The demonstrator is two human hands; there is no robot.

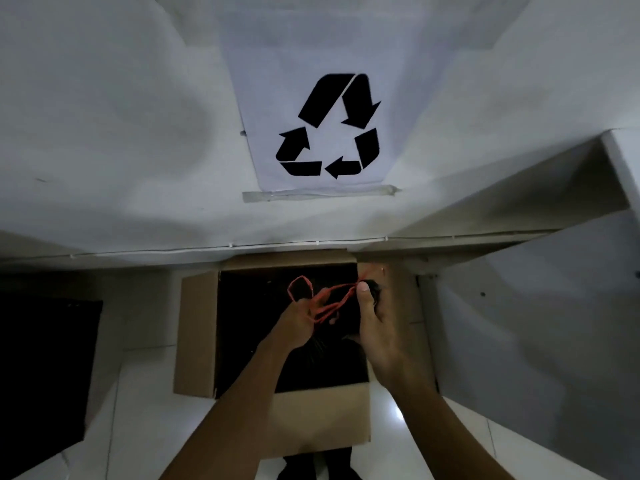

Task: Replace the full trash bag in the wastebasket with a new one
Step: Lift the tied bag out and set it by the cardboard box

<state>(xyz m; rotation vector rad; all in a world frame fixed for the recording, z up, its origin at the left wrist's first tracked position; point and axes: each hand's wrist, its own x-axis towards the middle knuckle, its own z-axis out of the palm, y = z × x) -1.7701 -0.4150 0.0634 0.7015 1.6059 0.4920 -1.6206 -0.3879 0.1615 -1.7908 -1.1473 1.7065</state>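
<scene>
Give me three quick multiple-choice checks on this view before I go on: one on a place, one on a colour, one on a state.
1. Where is the recycling sign?
A. On the floor
B. On the wall above the cardboard box
C. On the box flap

2. What colour is the drawstring?
A. Red
B. White
C. Blue

3. What is the right hand doing?
A. Hanging open
B. Resting flat on the box
C. Gripping the gathered neck of the black trash bag

Answers: B, the sign is taped to the wall over the box; A, the loops are red; C, its fingers curl round the bunched bag top.
</scene>
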